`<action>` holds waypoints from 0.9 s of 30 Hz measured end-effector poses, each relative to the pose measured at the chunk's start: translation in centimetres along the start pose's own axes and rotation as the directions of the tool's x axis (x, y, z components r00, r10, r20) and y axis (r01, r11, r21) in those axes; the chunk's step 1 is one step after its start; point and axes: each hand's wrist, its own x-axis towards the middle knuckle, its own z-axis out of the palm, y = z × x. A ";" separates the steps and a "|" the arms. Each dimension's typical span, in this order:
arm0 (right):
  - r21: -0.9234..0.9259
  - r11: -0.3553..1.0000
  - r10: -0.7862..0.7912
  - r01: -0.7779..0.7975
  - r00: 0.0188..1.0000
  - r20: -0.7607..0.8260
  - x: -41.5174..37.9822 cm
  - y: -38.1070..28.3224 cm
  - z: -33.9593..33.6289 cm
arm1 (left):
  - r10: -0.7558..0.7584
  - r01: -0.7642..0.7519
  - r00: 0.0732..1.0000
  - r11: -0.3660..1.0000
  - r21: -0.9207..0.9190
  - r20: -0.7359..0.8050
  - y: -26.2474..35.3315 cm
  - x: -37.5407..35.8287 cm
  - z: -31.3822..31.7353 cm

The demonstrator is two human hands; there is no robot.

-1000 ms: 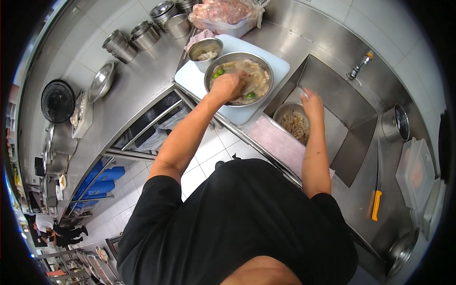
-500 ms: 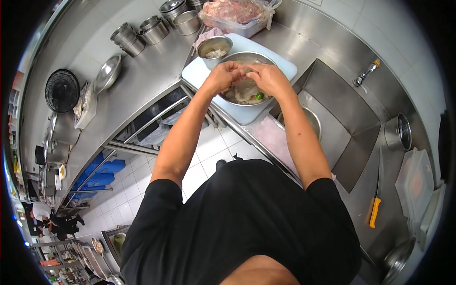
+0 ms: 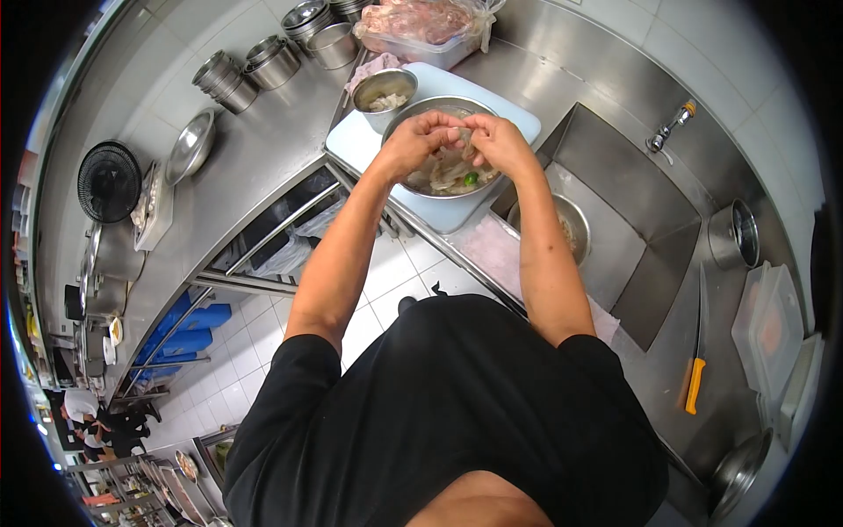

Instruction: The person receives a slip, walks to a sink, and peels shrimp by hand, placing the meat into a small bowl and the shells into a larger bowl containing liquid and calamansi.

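Note:
My left hand (image 3: 419, 143) and my right hand (image 3: 499, 145) meet above a large metal bowl (image 3: 446, 103). Fingers of both are pinched together, and what lies between the fingertips is too small to make out. In the bowl, cloudy liquid covers pale, soft pieces (image 3: 443, 183), and a round green piece (image 3: 471, 178) floats near the front rim. Just behind on the left stands a smaller metal bowl (image 3: 373, 89) containing whitish pieces (image 3: 386, 103). Both bowls rest on a light blue cutting board (image 3: 520, 123).
At right is a steel sink (image 3: 606, 158) holding a metal bowl (image 3: 575, 224) under a tap (image 3: 672, 127). A yellow-handled knife (image 3: 695, 386) lies beyond it. Bagged meat (image 3: 421, 19) fills a tub behind the board. Stacked metal containers (image 3: 272, 61) line the left counter.
My fingertips have shifted slightly apart and changed their hold above the bowl. The view has moved a little, so the surroundings appear slightly further left.

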 end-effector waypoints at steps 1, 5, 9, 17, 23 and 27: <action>0.060 0.998 -0.012 0.010 0.999 0.030 -0.2 0.1 -0.1 | 0.004 -0.004 1.000 0.993 -0.116 0.000 -0.4 0.0 0.1; 0.253 0.967 -0.055 0.029 0.994 0.096 -0.8 0.2 -0.2 | 0.026 -0.002 0.999 0.852 -0.524 0.039 -2.9 0.3 0.3; 0.379 0.921 -0.117 0.089 0.992 0.051 0.0 1.4 0.4 | 0.085 -0.048 0.996 0.638 -0.768 0.009 -3.6 0.1 1.4; 0.252 0.961 -0.096 0.114 0.992 -0.082 0.1 1.1 0.3 | 0.025 -0.164 0.982 0.598 -0.784 -0.186 -2.9 0.2 3.5; -0.444 0.839 -0.350 0.315 0.937 0.004 0.9 1.2 -0.5 | 0.028 -0.027 0.999 0.999 -0.039 0.015 -2.4 -0.2 0.6; -0.675 0.712 -0.165 0.195 0.980 0.109 -1.3 -2.9 -0.3 | 0.032 -0.038 0.999 0.838 0.544 0.020 -1.4 -0.1 0.4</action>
